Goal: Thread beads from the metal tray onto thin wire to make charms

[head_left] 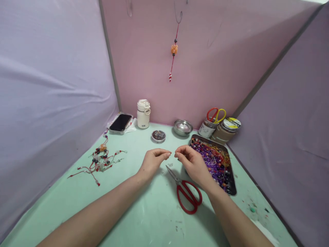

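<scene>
My left hand [156,160] and my right hand [193,162] are raised over the middle of the table, fingertips close but apart. Each pinches thumb against forefinger; whatever lies in either pinch is too small to make out. Just below them, red-handled scissors [187,195] rest on the table, tips pointing up and left. My right hand covers part of the left side of a dark tray [233,185] holding many purple, red and black beads [214,164] and tangled thread. On the left lies a heap of beaded red cords [101,159].
Along the back stand a phone [120,122], a white bottle [143,115], a round case [158,136], a metal bowl [183,127], a jar with scissors [206,129] and a lidded jar [223,133]. A beaded cord [174,49] hangs from a hook on the pink back wall.
</scene>
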Tool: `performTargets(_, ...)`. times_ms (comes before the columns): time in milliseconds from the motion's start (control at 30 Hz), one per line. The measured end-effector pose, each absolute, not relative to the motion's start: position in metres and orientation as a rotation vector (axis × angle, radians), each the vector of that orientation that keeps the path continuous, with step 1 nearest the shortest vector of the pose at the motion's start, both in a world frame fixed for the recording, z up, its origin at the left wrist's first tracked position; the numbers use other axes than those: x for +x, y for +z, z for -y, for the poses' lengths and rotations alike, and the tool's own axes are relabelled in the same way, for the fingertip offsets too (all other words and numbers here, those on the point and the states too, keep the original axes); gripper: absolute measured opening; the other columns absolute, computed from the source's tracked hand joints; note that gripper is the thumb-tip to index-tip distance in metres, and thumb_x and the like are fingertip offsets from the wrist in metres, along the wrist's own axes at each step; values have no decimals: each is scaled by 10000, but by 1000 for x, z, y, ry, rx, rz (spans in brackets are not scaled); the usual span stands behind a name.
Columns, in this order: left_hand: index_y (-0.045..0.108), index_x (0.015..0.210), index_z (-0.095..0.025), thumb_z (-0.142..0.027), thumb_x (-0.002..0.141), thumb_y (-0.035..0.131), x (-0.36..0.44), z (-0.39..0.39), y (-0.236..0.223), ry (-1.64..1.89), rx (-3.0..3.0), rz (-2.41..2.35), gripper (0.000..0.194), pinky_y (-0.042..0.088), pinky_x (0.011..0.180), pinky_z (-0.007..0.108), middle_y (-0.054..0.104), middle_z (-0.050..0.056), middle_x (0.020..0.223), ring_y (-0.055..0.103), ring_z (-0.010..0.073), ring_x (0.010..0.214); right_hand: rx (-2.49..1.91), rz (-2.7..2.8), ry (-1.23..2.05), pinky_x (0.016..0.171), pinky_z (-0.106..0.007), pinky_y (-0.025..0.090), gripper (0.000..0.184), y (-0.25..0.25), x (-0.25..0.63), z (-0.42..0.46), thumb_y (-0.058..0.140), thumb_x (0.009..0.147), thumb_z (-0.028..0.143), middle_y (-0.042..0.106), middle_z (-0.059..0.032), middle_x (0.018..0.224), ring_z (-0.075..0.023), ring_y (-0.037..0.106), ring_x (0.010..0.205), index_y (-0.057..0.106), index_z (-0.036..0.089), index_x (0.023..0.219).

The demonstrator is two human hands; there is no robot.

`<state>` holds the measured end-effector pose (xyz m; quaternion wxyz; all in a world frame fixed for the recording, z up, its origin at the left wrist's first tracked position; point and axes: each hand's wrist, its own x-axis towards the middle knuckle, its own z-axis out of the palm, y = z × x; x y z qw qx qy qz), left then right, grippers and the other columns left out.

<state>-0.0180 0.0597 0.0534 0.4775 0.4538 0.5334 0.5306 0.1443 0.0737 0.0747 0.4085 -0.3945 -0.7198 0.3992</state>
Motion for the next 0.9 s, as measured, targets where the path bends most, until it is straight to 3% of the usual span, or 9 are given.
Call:
performTargets(467, 738, 760, -182, -315, 692, 671, -16, -61, 44, 1312, 1171, -1259, 164, 472, 781, 298, 733, 58, 871, 624, 190, 839, -985, 2206, -21, 727, -314, 396, 168, 86, 149, -64, 468, 925, 205, 581, -60, 824, -185, 503, 805, 604, 166, 833)
performTargets(633, 745, 773, -203, -315, 721, 655, -18, -62, 39, 1326, 1341, -1321, 153, 461, 820, 311, 719, 50, 860, 627, 197, 854, -1047, 2239, -177, 726, -332, 371, 171, 90, 149, -61, 469, 911, 188, 586, -79, 895, -206, 492, 844, 617, 177, 827)
performTargets(900, 750, 807, -226, -305, 768, 637, -19, -60, 36, 1334, 1556, -1293, 143, 449, 813, 313, 694, 36, 834, 608, 187, 841, -1146, 2287, -135, 725, -344, 328, 191, 90, 152, -63, 456, 911, 212, 585, -85, 943, -218, 482, 880, 623, 185, 823)
